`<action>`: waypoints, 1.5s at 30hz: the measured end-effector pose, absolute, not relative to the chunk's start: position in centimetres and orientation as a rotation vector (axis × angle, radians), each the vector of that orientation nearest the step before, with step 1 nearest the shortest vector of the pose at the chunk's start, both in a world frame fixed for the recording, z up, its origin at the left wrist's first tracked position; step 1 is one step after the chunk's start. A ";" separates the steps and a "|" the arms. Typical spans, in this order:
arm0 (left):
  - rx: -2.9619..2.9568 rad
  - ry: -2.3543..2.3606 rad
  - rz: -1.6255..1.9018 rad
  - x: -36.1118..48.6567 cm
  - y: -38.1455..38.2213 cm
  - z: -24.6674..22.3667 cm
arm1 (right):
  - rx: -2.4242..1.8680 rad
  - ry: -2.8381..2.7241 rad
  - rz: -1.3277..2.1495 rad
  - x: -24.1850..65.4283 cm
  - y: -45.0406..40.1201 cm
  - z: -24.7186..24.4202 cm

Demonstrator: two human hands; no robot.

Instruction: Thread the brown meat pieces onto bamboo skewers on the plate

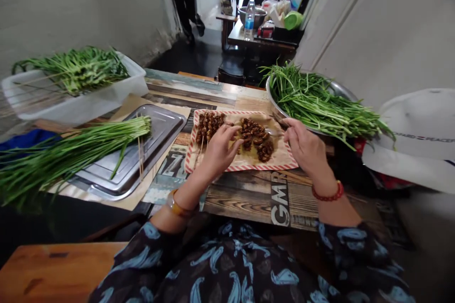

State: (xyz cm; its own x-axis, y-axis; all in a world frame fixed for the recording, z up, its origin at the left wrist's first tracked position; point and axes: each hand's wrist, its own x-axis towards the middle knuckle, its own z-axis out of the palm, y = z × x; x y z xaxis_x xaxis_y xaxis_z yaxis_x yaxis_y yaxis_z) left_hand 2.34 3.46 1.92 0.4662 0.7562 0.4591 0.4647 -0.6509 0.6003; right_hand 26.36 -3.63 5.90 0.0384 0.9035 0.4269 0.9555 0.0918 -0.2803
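Note:
A paper-lined tray (245, 166) with a red-and-white striped edge lies on the table. On its left part are dark brown glazed skewers (209, 125); loose brown pieces (254, 135) lie at its middle and right. My left hand (220, 149) is over the tray between them, thumb and fingers apart, with nothing visible in it. At the tray's right edge my right hand (307, 149) is closed, its fingers pressed together near a thin dark item; what it grips is too small to make out.
Green stalks (117, 137) lie across a metal tray lid (156, 128) at left, below a white bin (133, 75) of greens. A metal bowl (344, 90) of long greens stands at right, beside a white cap (419, 123). People and another table (263, 43) are beyond.

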 end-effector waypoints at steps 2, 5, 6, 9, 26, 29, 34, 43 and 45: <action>2.355 1.015 0.940 4.0 4.5 1.7 | -1.846 -1.804 -0.140 26.0 -4.3 4.7; 2.410 1.080 0.866 5.7 6.1 1.4 | -1.718 -1.754 -0.147 25.3 -3.8 3.7; 2.427 1.120 0.859 6.0 6.7 1.4 | -1.643 -1.747 -0.157 25.1 -3.5 3.5; 2.511 1.209 0.848 6.3 8.0 1.2 | -1.481 -1.728 -0.218 25.0 -2.7 2.8; 2.836 1.367 0.350 6.6 7.7 -0.3 | -1.549 -1.738 -0.148 25.6 -2.7 -0.1; 2.831 1.340 0.372 6.7 7.6 -0.4 | -1.533 -1.738 -0.160 25.7 -2.8 -0.2; 2.840 1.349 0.410 5.5 7.3 0.6 | -1.546 -1.705 -0.154 25.7 -2.8 -0.1; 2.823 1.367 0.410 3.0 8.0 1.7 | -1.526 -1.684 -0.184 26.2 -2.7 -0.1; 2.773 1.405 0.418 3.0 8.2 1.7 | -1.505 -1.675 -0.200 26.3 -2.6 -0.2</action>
State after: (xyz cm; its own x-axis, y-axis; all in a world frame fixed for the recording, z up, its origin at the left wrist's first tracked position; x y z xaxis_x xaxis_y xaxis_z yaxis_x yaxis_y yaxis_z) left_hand 3.00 8.22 1.74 0.5632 0.7926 0.2335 0.7913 -0.5988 0.1238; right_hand 26.32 -2.62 -0.17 0.0885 0.7389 0.6680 0.8754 0.2623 -0.4060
